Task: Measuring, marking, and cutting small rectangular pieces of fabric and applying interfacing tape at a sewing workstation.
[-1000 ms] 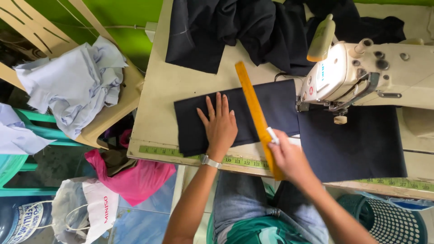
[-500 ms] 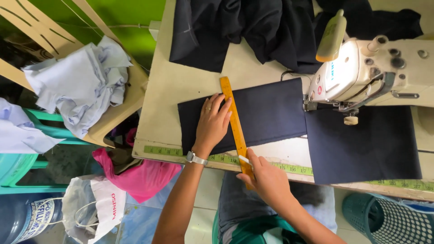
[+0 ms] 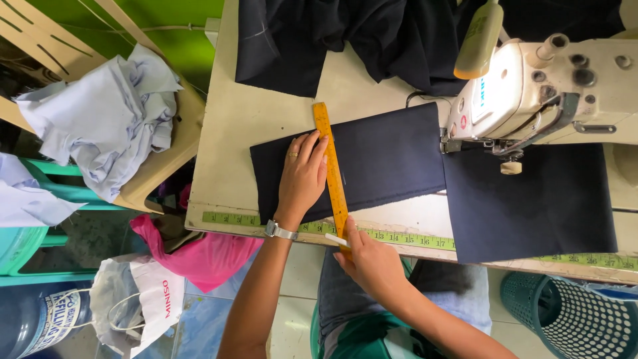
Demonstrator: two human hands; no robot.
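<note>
While the left hand [image 3: 302, 178] lies flat with fingers spread on the dark cloth [image 3: 372, 159], pinning it to the table [image 3: 232, 133], the ruler [image 3: 330, 173] stands across the cloth just beside those fingertips, running from the far edge to the near table edge. The right hand [image 3: 372, 262] pinches a small white chalk [image 3: 334, 239] at the ruler's near end, by the tape measure [image 3: 399, 237] fixed along the table front. I see no chalk line on this piece, so the marking looks set up but not drawn: ruler placed, cloth held, chalk at the start. A second dark piece [image 3: 531, 199] lies under the sewing machine [image 3: 551, 86], and more dark fabric [image 3: 345, 40] is heaped at the back, so stitching seems left to do.
</note>
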